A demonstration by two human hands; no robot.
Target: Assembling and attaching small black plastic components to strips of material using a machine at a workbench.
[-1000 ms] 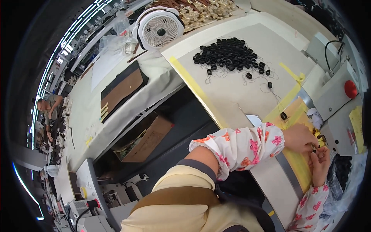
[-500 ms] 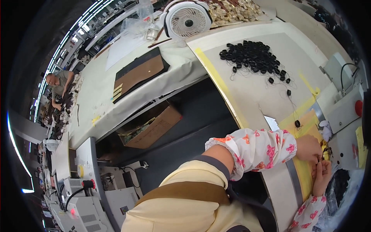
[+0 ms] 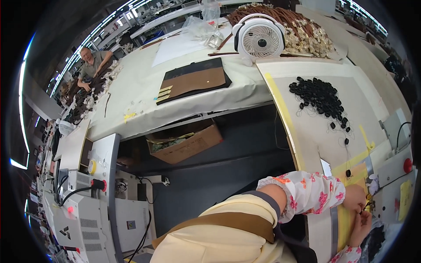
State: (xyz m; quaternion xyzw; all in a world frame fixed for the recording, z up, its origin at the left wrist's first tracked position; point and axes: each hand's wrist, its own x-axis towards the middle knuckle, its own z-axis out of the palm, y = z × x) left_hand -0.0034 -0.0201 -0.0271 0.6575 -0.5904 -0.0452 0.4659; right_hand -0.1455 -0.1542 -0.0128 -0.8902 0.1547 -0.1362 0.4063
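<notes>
At the far right edge of the work surface, my left hand is closed, fingertips pinched together beside the white machine. Just below it, my right hand is pinched too, its fingertips nearly meeting the left ones. Whatever sits between the fingertips is too small and dark to make out. Both forearms wear white sleeves with pink flowers. Under the hands lies a yellow-covered strip of the table. A black ring-like piece on a thread lies just above the left hand.
A pile of black ring-like pieces with threads lies on the board. Beyond are a white fan, brown straps and a brown-and-black flat panel. A cardboard box stands below. Another person works far left.
The whole view has swung, so the scene sits further right and lower. Both hands stay pinched together by the machine.
</notes>
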